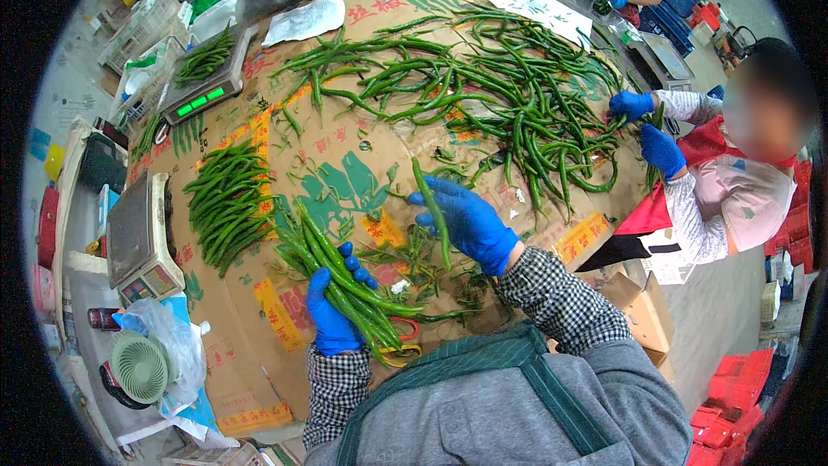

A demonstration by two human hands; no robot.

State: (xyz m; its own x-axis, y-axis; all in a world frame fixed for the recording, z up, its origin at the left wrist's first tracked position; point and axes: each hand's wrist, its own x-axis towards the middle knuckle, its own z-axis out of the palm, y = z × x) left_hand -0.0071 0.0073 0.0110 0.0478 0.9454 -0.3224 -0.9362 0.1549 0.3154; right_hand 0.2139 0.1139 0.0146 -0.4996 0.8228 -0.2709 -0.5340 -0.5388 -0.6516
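My left hand (334, 318), in a blue glove, is closed around a bunch of long green chili peppers (343, 280). A single green chili pepper (430, 207) is in my gloved right hand (476, 223), held upright between thumb and fingers. Beyond my hands spreads a large loose pile of green chili peppers (530, 108). To the left of my bunch lies a neat, aligned stack of chili peppers (226, 207). Scissors with red and yellow handles (402, 350) are partly hidden under the bunch. Leaf and stem scraps (414, 259) lie between my hands.
Printed cardboard (246, 324) covers the table. A scale with a green display (200, 102) bears peppers; another scale (138, 237) stands nearer. A small green fan (140, 367) sits at lower left. A co-worker's blue-gloved hands (660, 151) handle peppers at right; others work at the far side.
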